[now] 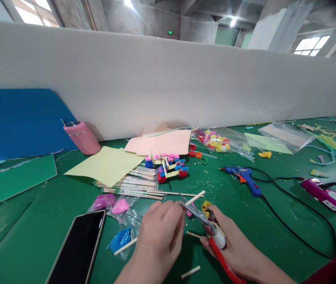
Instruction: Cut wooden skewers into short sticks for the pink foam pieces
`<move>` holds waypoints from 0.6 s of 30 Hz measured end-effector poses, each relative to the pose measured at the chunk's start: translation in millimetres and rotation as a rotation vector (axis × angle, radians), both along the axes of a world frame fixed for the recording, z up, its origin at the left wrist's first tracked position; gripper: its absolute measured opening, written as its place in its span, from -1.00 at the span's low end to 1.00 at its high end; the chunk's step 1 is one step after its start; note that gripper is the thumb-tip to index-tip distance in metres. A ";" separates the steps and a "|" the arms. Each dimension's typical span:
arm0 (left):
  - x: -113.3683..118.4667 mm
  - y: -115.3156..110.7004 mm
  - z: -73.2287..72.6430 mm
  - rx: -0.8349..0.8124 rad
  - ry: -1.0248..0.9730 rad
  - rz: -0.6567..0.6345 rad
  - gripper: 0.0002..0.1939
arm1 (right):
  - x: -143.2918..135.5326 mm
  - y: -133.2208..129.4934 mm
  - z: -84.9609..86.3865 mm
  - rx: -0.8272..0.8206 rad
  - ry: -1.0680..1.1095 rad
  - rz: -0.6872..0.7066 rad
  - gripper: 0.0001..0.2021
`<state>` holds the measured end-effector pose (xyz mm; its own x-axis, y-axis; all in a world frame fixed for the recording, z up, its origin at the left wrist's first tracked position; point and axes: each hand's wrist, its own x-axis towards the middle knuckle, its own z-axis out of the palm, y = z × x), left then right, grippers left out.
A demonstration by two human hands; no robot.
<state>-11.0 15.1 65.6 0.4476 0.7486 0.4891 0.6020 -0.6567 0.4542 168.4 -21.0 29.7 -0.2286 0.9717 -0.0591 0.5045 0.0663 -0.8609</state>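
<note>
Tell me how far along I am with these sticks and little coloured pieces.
Partway, it seems. Done: some cap-and-stick assemblies look built, and short stick pieces lie loose. In hand: your left hand holds a wooden stick by the red-handled cutters in your right hand. Possibly left: the stick bundle and bagged caps; how many you need, I can't tell.

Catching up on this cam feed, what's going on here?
A person's left hand holds a thin wooden stick. The right hand holds a red-handled cutting tool, its blades up at the stick near the left fingers. Short stick pieces lie on the green table nearby. A blue glue gun lies to the right, a phone to the left.
</note>
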 end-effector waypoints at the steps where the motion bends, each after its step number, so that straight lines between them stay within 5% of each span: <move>1: -0.2 -0.7 -1.0 0.057 0.038 0.013 -0.78 | -0.2 -0.6 0.5 -0.004 -0.003 0.004 -0.81; 6: 2.0 -3.0 6.0 -0.048 -0.079 0.001 -0.77 | 0.8 0.0 -0.9 0.020 -0.033 0.019 -0.83; 12: -0.5 -2.3 18.6 -0.550 -0.372 -0.108 -0.81 | 2.9 1.6 -1.7 0.036 -0.027 0.014 -0.84; 18: -6.0 2.2 13.7 -1.006 -0.666 -0.196 -0.80 | 3.7 0.2 -2.8 0.056 -0.071 0.020 -0.88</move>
<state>-17.0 17.3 79.3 0.4783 0.8733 -0.0924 -0.0120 0.1117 0.9937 172.2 -20.8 26.9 -0.2453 0.9692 -0.0216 0.5625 0.1241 -0.8174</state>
